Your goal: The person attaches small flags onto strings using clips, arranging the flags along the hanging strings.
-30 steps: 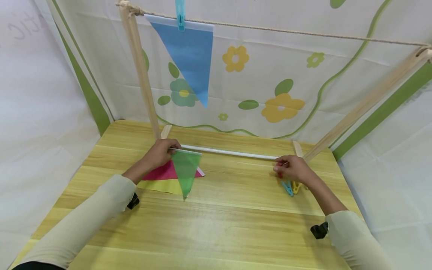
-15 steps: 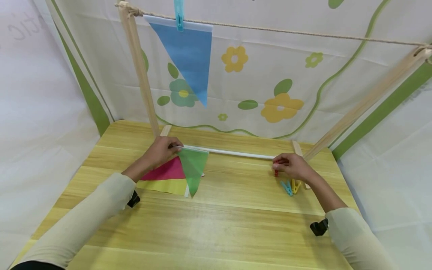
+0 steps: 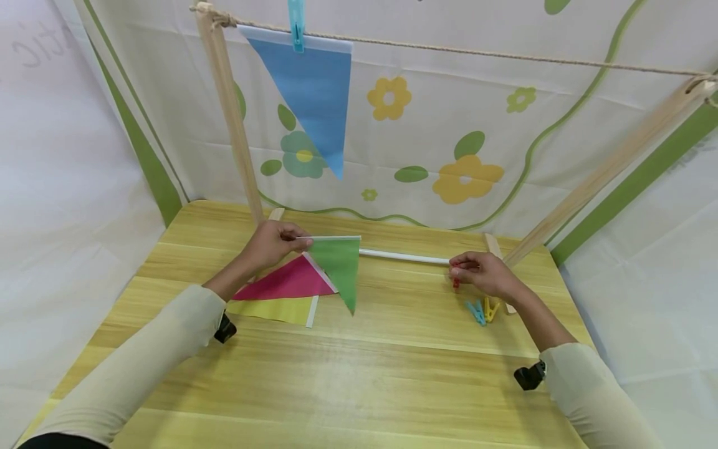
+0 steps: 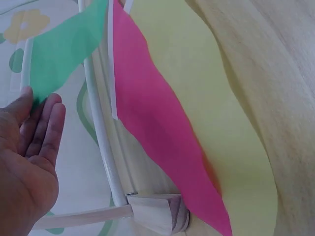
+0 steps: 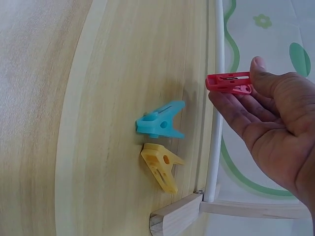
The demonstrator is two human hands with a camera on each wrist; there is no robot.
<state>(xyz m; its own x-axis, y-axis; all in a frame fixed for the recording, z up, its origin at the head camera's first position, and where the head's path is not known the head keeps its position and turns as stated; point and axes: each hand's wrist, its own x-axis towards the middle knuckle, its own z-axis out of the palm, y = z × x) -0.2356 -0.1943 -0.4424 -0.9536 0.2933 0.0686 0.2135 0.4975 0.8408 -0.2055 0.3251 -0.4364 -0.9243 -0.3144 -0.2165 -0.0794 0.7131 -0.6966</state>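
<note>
My left hand (image 3: 275, 243) pinches a green triangular pennant (image 3: 341, 265) by one end of its white top edge; its point hangs down above the table. Below lie a pink pennant (image 3: 286, 280) and a yellow pennant (image 3: 275, 310), overlapping on the wood. Between thumb and fingers my right hand (image 3: 483, 273) holds a red clothespin (image 5: 229, 81). Near that hand, a blue clothespin (image 5: 162, 120) and a yellow clothespin (image 5: 160, 164) rest on the table. From the rope (image 3: 449, 52) hangs a blue pennant (image 3: 316, 87), clipped by a light blue clothespin (image 3: 296, 28).
The rope runs between a left wooden post (image 3: 231, 115) and a right wooden post (image 3: 611, 171). A white rod (image 3: 404, 255) joins the posts low down, behind my hands. A flowered cloth (image 3: 415, 125) backs the wooden table (image 3: 359, 374).
The left hand has lifted the green pennant up and to the right, off the pink and yellow pennants. The right hand has shifted slightly left and up with the red clothespin.
</note>
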